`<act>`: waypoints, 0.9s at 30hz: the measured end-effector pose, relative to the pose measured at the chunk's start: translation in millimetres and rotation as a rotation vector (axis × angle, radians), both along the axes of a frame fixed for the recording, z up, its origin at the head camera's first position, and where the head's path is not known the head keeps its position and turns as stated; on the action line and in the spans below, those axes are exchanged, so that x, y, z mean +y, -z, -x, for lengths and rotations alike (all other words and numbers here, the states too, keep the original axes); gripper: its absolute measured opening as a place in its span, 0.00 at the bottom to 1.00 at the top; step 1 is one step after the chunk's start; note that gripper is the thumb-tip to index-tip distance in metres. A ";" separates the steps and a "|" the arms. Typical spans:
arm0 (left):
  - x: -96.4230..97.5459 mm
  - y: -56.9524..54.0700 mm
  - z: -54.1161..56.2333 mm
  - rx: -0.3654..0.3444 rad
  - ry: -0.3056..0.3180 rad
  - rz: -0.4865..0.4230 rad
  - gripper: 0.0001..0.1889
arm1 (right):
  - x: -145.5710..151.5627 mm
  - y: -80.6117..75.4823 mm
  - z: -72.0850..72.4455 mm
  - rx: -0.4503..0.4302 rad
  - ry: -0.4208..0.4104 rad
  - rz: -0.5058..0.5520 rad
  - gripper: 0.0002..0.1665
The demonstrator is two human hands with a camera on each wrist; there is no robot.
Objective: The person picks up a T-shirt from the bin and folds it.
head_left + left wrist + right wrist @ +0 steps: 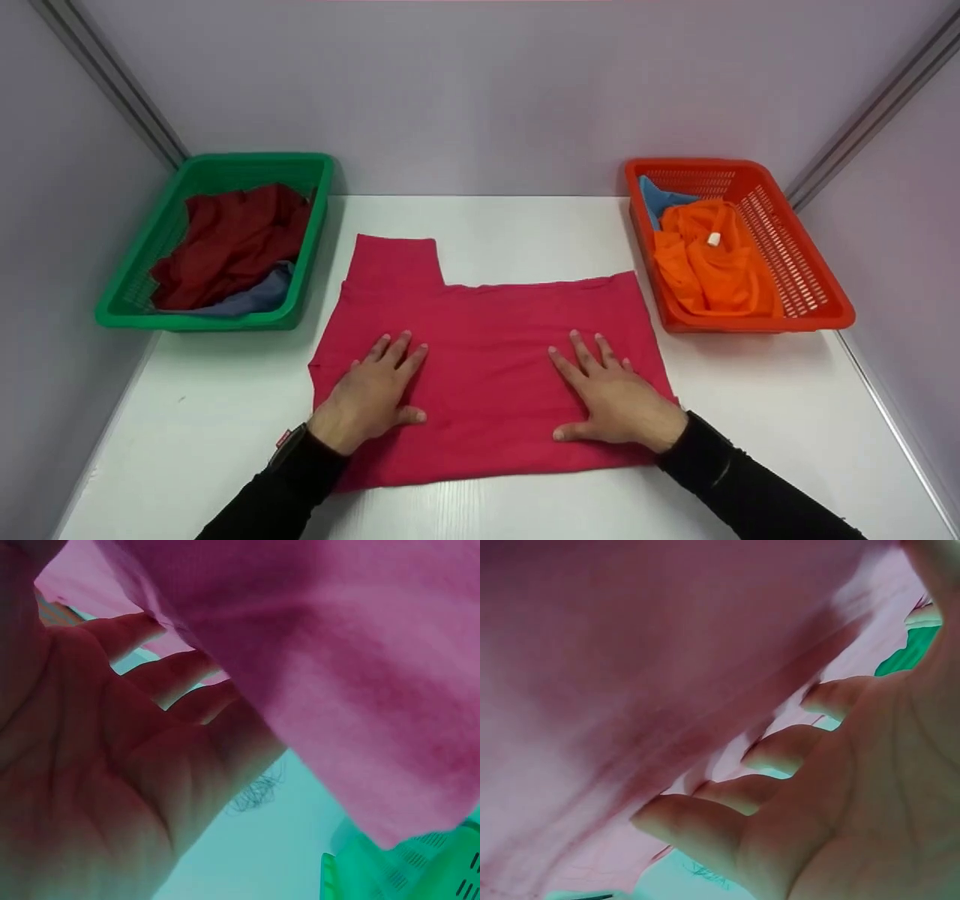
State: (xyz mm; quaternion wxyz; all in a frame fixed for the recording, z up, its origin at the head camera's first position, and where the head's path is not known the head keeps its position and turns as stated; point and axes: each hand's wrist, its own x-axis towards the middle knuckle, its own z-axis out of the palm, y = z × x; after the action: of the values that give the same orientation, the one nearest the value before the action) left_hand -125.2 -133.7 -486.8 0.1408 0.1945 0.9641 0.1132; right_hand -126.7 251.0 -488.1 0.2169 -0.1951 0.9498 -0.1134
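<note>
A crimson garment [487,360], apparently a folded shirt, lies spread on the white table, with a short rectangular flap [395,262] sticking out at its far left. On its left half rests my left hand [367,394], palm down with straight, spread fingers. My right hand [619,401] lies likewise on the right half, fingers fanned out. In the left wrist view, the left palm [97,742] shows beside the cloth [360,675], whose edge covers the fingertips. The right wrist view shows the right hand's palm [870,795], with extended fingers against the cloth [630,690].
At the back left stands a green basket [109,315] with a dark red garment [240,232] and a blue-grey one [259,295]. An orange-red basket [829,311] at the back right holds an orange garment [720,262] and a blue cloth [664,199]. Pale walls enclose the table [525,232].
</note>
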 end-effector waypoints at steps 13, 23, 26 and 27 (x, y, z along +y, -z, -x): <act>1.6 -1.2 -20.3 -0.019 -0.011 0.048 0.57 | -1.4 -2.6 -20.4 -0.029 0.006 -0.002 0.77; -4.2 -21.5 17.6 0.099 0.069 0.063 0.37 | 3.1 -21.5 12.2 0.263 -0.041 -0.042 0.52; -7.1 -19.8 37.8 0.185 0.054 0.043 0.31 | 7.1 -21.8 30.7 0.375 -0.013 -0.030 0.45; -7.5 -18.7 44.6 0.213 0.048 0.038 0.30 | 8.5 -21.0 36.9 0.403 -0.005 -0.024 0.44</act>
State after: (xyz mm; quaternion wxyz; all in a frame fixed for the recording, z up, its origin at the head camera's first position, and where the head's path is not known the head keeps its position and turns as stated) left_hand -169.8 -141.3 -468.1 0.0439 0.2255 0.9707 0.0703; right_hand -163.6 259.4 -467.1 0.0250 -0.2138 0.9747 -0.0602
